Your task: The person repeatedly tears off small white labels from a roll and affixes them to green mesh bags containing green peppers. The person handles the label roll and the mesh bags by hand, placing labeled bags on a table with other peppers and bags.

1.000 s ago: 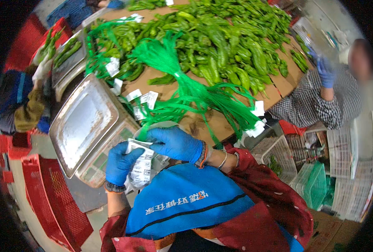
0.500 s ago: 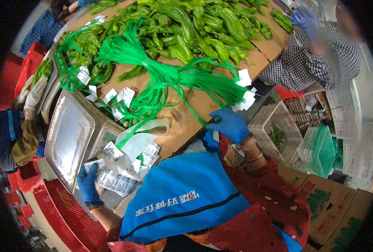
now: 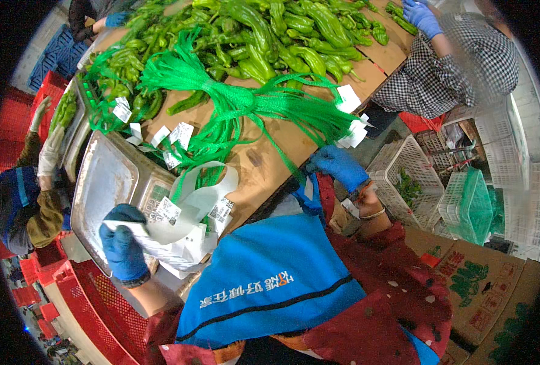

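My left hand (image 3: 125, 246), in a blue glove, is closed over the edge of a strip of white printed labels (image 3: 175, 250) beside the metal scale (image 3: 102, 188). At the table's near edge, my right hand (image 3: 341, 168), also blue-gloved, has its fingers bent together. Whatever they may hold is hidden. Close to its fingertips ends a strand from a bundle of green mesh bags (image 3: 245, 100), tied at the middle, with white tags (image 3: 348, 99) on the bag ends. A curled band of pale backing paper (image 3: 191, 188) loops up from the labels.
Long green peppers (image 3: 270, 36) are heaped across the cardboard-covered table (image 3: 264, 173). A co-worker in a checked top (image 3: 452, 67) stands at the far right; another's gloved hands (image 3: 49, 152) are at the left. White crates (image 3: 397, 176), cartons (image 3: 464, 286) and red crates (image 3: 99, 304) surround the table.
My left hand has risen slightly with the label strip, turning it. The backing paper loop stands higher. My right hand has shifted slightly up and right. The right co-worker's hand has moved up and left.
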Action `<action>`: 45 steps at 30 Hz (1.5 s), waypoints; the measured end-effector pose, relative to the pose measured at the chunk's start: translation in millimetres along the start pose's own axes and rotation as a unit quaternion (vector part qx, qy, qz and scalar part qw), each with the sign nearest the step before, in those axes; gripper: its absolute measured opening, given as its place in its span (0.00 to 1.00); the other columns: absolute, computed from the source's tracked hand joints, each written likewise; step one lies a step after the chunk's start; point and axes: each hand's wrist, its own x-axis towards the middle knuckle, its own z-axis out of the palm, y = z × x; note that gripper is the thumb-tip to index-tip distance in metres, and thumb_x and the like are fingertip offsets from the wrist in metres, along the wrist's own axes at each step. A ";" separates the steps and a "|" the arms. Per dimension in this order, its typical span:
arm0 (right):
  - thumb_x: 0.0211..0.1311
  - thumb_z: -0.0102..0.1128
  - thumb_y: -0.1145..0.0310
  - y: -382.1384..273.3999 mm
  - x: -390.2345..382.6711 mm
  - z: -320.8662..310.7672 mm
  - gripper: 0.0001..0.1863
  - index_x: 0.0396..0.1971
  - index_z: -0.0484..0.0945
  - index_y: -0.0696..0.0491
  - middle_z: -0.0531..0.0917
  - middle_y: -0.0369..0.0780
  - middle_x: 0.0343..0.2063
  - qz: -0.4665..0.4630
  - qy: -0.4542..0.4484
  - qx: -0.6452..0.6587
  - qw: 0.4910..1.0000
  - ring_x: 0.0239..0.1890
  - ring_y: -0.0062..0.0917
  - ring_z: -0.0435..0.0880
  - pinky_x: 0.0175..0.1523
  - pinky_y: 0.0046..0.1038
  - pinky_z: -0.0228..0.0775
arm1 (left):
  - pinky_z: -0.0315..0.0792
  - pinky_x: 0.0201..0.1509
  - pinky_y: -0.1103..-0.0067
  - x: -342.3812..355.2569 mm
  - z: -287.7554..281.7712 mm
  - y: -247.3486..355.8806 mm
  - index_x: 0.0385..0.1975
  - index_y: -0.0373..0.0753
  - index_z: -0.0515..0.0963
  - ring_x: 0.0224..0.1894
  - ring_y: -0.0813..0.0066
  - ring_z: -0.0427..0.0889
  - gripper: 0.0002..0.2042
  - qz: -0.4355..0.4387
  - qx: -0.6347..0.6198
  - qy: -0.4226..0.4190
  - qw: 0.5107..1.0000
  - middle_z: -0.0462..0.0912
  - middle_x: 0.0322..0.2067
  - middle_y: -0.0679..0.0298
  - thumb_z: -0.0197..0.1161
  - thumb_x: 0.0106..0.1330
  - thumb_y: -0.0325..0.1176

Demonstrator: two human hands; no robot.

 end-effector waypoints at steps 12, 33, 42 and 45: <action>0.56 0.53 0.43 2.8 -13.1 22.1 0.27 0.41 0.79 0.52 0.81 0.48 0.40 -0.005 -0.099 -0.319 0.943 0.42 0.40 0.80 0.47 0.35 0.71 | 0.68 0.33 0.81 -6.6 18.4 -10.2 0.35 0.31 0.75 0.28 0.74 0.74 0.21 -0.084 -0.005 -0.051 0.995 0.78 0.29 0.60 0.62 0.58 0.47; 0.62 0.54 0.63 -144.2 18.7 61.0 0.17 0.43 0.77 0.60 0.81 0.42 0.43 -0.107 -0.230 0.279 0.926 0.49 0.29 0.77 0.56 0.28 0.66 | 0.65 0.34 0.84 -40.5 -47.3 87.3 0.32 0.36 0.78 0.28 0.81 0.71 0.08 0.022 0.164 0.271 0.948 0.76 0.26 0.67 0.57 0.60 0.33; 0.60 0.57 0.66 -177.0 7.6 103.0 0.13 0.42 0.81 0.55 0.83 0.39 0.40 -0.240 -0.270 0.131 0.923 0.43 0.21 0.79 0.51 0.25 0.69 | 0.68 0.31 0.78 47.4 86.2 -7.7 0.33 0.32 0.80 0.26 0.80 0.73 0.11 -0.119 0.034 -0.073 0.990 0.81 0.25 0.61 0.64 0.60 0.36; 0.60 0.56 0.70 -179.0 9.2 107.9 0.11 0.41 0.81 0.56 0.83 0.39 0.38 -0.259 -0.219 0.097 0.935 0.42 0.21 0.79 0.50 0.25 0.70 | 0.70 0.36 0.80 45.7 83.1 -14.3 0.35 0.33 0.79 0.32 0.80 0.76 0.12 -0.076 0.094 -0.089 0.989 0.81 0.29 0.61 0.64 0.59 0.35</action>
